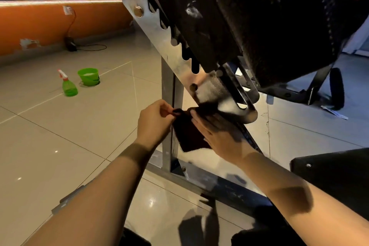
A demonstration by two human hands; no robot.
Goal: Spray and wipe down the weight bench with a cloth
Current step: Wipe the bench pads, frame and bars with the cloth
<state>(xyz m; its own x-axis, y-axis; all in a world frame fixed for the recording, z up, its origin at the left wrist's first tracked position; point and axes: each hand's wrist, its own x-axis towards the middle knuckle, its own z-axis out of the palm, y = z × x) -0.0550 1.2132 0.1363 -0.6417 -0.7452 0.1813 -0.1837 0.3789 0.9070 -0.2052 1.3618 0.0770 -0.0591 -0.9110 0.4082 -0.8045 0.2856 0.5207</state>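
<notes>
The weight bench fills the upper right: a shiny notched metal bracket (151, 32) slants down from the black padded backrest (259, 26). A dark cloth (187, 136) hangs against the lower part of that bracket. My left hand (154, 122) pinches the cloth's upper corner between thumb and fingers. My right hand (217, 134) lies flat, fingers spread, pressing the cloth against the frame. A green spray bottle (68, 85) with a red and white trigger stands on the floor at the left, away from both hands.
A green bucket (88, 77) sits on the tiled floor beside the bottle. An orange wall with a socket and a black cable (69, 26) runs along the back left. The bench's upright post (167, 96) and base bar (199, 179) are close by, the black seat pad (335, 175) at right.
</notes>
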